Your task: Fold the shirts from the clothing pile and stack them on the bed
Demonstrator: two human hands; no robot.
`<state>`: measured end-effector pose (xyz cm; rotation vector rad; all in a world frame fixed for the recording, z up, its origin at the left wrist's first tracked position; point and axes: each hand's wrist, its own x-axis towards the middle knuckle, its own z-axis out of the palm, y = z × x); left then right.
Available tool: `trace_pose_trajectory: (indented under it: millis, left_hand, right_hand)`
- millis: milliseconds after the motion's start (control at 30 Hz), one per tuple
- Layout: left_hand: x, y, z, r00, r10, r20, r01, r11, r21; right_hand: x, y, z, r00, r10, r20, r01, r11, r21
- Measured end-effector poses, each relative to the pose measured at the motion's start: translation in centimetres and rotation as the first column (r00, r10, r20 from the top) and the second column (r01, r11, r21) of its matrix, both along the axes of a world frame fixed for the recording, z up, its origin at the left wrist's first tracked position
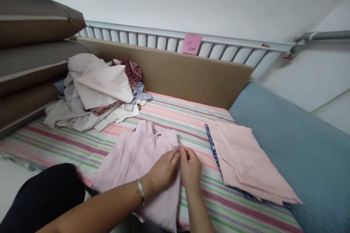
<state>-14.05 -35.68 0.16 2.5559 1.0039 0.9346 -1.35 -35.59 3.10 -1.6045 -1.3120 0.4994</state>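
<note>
A pale pink ribbed top (136, 154) lies spread on the striped sheet, its neckline away from me. My left hand (165, 167), with a silver bangle on the wrist, rests over the top's right side, fingers closed on its upper right edge. Right beside it, my right hand (191, 169) pinches that same edge near the shoulder. The fingertips of both hands meet there, and the bit of cloth between them is mostly hidden. My left forearm covers part of the top's lower half.
A heap of crumpled clothes (101, 83) sits at the back left beside stacked brown cushions (38, 29). To the right lies a folded peach garment (243, 153) over dark blue cloth. Behind stand a brown board (188, 72) and a white railing bearing a pink note (192, 43).
</note>
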Motion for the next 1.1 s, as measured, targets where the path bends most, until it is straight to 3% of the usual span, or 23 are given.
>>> trace_pose_trajectory:
  millis: [200,300,367,433,500,567,600,733,833,933,1033,1100]
  left_hand:
    - [-5.2,-4.4,-0.1,0.984,0.065,-0.166,-0.071,0.997,-0.031]
    - [-8.0,-4.7,-0.8,0.981,0.143,-0.133,-0.154,0.985,-0.076]
    - [-10.2,-3.8,-1.3,0.960,0.275,-0.050,-0.279,0.954,-0.107]
    - [-12.9,-2.2,-1.5,0.878,0.477,0.042,-0.462,0.867,-0.184]
    - [-15.7,-0.3,-1.6,0.722,0.688,0.073,-0.636,0.701,-0.323]
    - [-18.0,1.4,-1.5,0.584,0.811,0.036,-0.716,0.535,-0.449]
    - [-18.9,2.2,-1.5,0.544,0.839,0.012,-0.726,0.478,-0.494]
    - [-20.2,4.1,-1.5,0.517,0.856,-0.028,-0.702,0.405,-0.585]
    - [-19.3,4.3,-1.0,0.570,0.822,0.003,-0.671,0.468,-0.575]
    - [-17.8,3.1,-0.3,0.692,0.717,0.089,-0.589,0.631,-0.504]
    - [-16.5,1.2,-0.2,0.848,0.501,0.172,-0.397,0.816,-0.420]
    - [-16.2,0.5,-0.4,0.901,0.371,0.226,-0.265,0.881,-0.392]
  right_hand:
    - [-0.9,-0.9,-0.6,0.999,0.014,0.033,-0.015,0.999,0.046]
    - [-1.7,-1.0,-2.1,0.967,0.172,0.185,-0.192,0.976,0.099]
    - [-2.5,-0.9,-3.7,0.899,0.258,0.355,-0.293,0.955,0.049]
    - [-3.1,-0.7,-5.5,0.827,0.230,0.513,-0.242,0.969,-0.044]
    - [-3.6,-0.4,-7.0,0.763,0.155,0.627,-0.117,0.988,-0.103]
    - [-3.7,-0.3,-8.0,0.709,0.111,0.696,-0.047,0.993,-0.111]
    - [-3.7,-0.2,-8.3,0.689,0.096,0.718,-0.035,0.994,-0.100]
    - [-3.6,-0.2,-8.6,0.645,0.061,0.762,-0.042,0.998,-0.044]
    - [-3.3,-0.1,-8.8,0.639,0.064,0.766,-0.071,0.997,-0.024]
    - [-3.1,0.0,-9.1,0.639,0.065,0.767,-0.097,0.995,-0.003]
    - [-2.8,0.1,-9.4,0.643,0.071,0.763,-0.121,0.993,0.010]
    - [-2.6,0.2,-9.7,0.649,0.079,0.757,-0.130,0.991,0.008]
